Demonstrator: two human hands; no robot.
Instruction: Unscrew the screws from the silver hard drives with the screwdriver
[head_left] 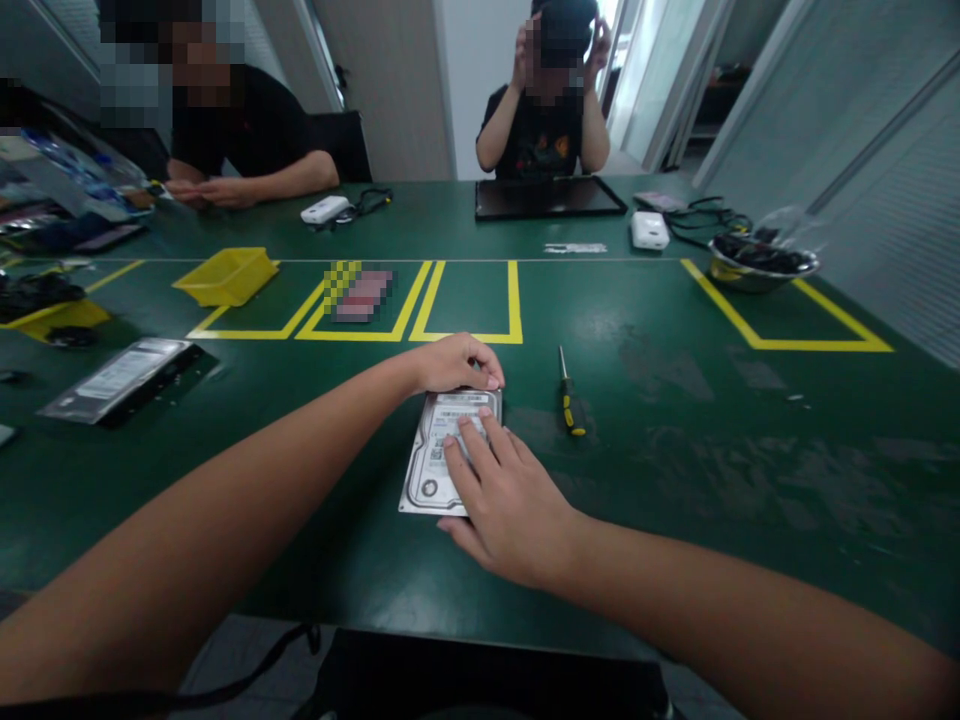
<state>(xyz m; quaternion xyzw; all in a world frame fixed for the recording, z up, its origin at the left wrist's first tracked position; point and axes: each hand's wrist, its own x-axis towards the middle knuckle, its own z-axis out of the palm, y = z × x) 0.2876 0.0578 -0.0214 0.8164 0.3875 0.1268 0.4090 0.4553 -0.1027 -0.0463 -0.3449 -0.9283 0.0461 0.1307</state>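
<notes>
A silver hard drive [435, 470] with a white label lies flat on the green table [675, 450] in front of me. My left hand [454, 363] curls over its far edge, fingertips gripping the top end. My right hand [502, 495] lies flat on the drive's right half, fingers stretched out over the label and thumb at the near edge. A screwdriver [570, 395] with a black and yellow handle lies on the table just right of the drive, touched by neither hand.
A second hard drive [120, 378] lies at the left. A yellow tray [225, 275] and yellow taped boxes [469, 300] sit farther back. A metal bowl [761, 265] of dark parts stands at the right. Two people sit at the far side.
</notes>
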